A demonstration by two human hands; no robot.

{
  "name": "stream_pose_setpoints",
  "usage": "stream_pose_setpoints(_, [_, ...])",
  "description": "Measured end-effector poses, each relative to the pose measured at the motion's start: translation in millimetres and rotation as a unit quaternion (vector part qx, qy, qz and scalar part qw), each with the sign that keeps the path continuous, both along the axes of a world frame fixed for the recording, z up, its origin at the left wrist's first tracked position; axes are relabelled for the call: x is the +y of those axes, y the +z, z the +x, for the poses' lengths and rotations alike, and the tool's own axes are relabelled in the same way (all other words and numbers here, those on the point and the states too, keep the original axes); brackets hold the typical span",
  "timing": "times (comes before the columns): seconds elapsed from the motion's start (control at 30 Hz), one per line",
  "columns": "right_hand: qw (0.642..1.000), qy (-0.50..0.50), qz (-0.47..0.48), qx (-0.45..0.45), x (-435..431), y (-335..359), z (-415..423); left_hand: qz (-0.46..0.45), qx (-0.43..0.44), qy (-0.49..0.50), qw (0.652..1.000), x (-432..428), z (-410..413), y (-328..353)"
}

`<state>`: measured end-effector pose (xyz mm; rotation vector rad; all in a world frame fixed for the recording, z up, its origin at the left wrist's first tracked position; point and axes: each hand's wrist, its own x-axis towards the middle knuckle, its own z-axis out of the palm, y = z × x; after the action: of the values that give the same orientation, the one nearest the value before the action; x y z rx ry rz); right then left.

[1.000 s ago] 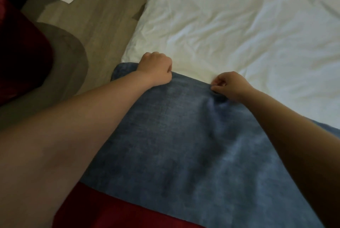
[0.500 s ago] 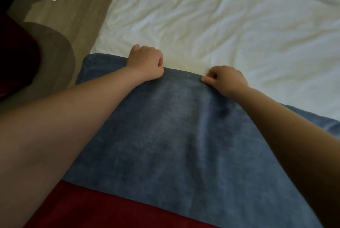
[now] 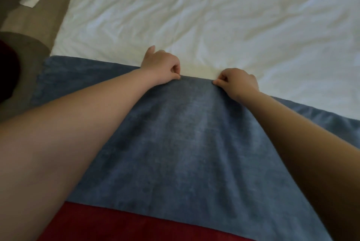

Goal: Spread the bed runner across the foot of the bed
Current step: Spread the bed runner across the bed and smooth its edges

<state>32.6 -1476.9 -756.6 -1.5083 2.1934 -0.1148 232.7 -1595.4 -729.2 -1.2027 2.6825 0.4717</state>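
Note:
A blue bed runner (image 3: 181,143) with a red band (image 3: 136,227) along its near side lies across the near end of the bed, over a wrinkled white sheet (image 3: 214,22). My left hand (image 3: 161,65) pinches the runner's far edge near the middle. My right hand (image 3: 237,81) pinches the same edge a short way to the right. Both forearms reach out over the runner. The runner's left end hangs over the bed's left side.
Tan floor (image 3: 35,17) with a darker curved patch lies left of the bed. A small white square (image 3: 29,0) sits on the floor at the far left. A dark red object (image 3: 7,69) stands at the left edge.
Both hands have slid to the right along the runner's far edge and come closer together. The edge now lies straighter across the sheet, and more of the left end shows.

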Motion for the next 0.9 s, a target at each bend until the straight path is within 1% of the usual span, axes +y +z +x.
stream_pose_setpoints(0.1, [0.999,-0.017,-0.028,-0.029,7.6,0.2,-10.5,-0.025,-0.005,0.022,0.999,10.2,-6.0,-1.7])
stream_pose_setpoints(0.2, [0.999,0.015,-0.025,-0.04,25.2,5.1,-35.7,-0.031,0.025,0.017,0.999,21.5,-14.5,-2.2])
stream_pose_setpoints(0.37, [0.999,0.023,-0.002,-0.037,62.0,9.3,-84.7,0.058,0.07,-0.008,0.996,44.3,-58.4,-5.0])
stream_pose_setpoints(0.47, [0.999,0.043,0.004,-0.017,74.2,7.3,-104.4,0.083,0.071,-0.053,0.993,59.3,-93.1,-10.7])
stream_pose_setpoints(0.53, [0.998,0.054,-0.008,0.017,75.0,3.8,-113.2,0.068,0.061,-0.065,0.994,63.1,-109.8,-14.5])
stream_pose_setpoints(0.6, [0.999,0.037,-0.016,0.036,73.6,-0.5,-116.2,0.055,0.052,-0.047,0.996,64.2,-116.1,-18.9])
stream_pose_setpoints(0.8, [0.999,0.006,-0.042,0.033,78.3,-7.8,-112.5,0.021,0.078,-0.002,0.997,75.8,-115.4,-25.3])
stream_pose_setpoints(0.9, [0.999,-0.004,-0.046,0.023,89.8,-2.6,-121.5,0.035,0.107,0.004,0.994,82.6,-120.3,-24.7])
